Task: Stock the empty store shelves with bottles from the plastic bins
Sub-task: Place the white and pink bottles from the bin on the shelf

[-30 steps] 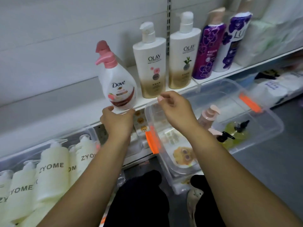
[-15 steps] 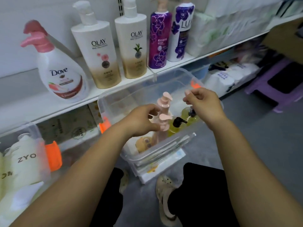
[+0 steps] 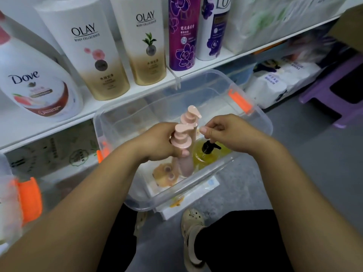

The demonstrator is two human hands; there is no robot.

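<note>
Down in the clear plastic bin (image 3: 262, 122) on the floor, below the shelf (image 3: 216, 64), I have both hands at work. My left hand (image 3: 157, 142) grasps a pink pump bottle (image 3: 185, 165) around its neck, fingers wrapped just under the pump head; the bottle stands upright with its base inside the bin. A second pink pump bottle (image 3: 193, 115) stands right behind it, touching or nearly so.

My right hand (image 3: 227, 132) hangs over a yellow bottle (image 3: 197, 155) with a black pump (image 3: 209, 147), thumb and forefinger curled together directly above the pump top — whether they actually pinch it, I cannot tell from this angle. The yellow bottle sits in the bin just beside the pink ones.

Up on the shelf a row is already standing: a Dove bottle (image 3: 37, 83) at the left, two Olay bottles (image 3: 92, 55) (image 3: 147, 46) side by side, then a purple bottle (image 3: 182, 36) and a white-and-purple bottle (image 3: 214, 26). An orange latch (image 3: 239, 101) sits on the bin's far rim — a purple stool (image 3: 334, 89) stands off to the right.
</note>
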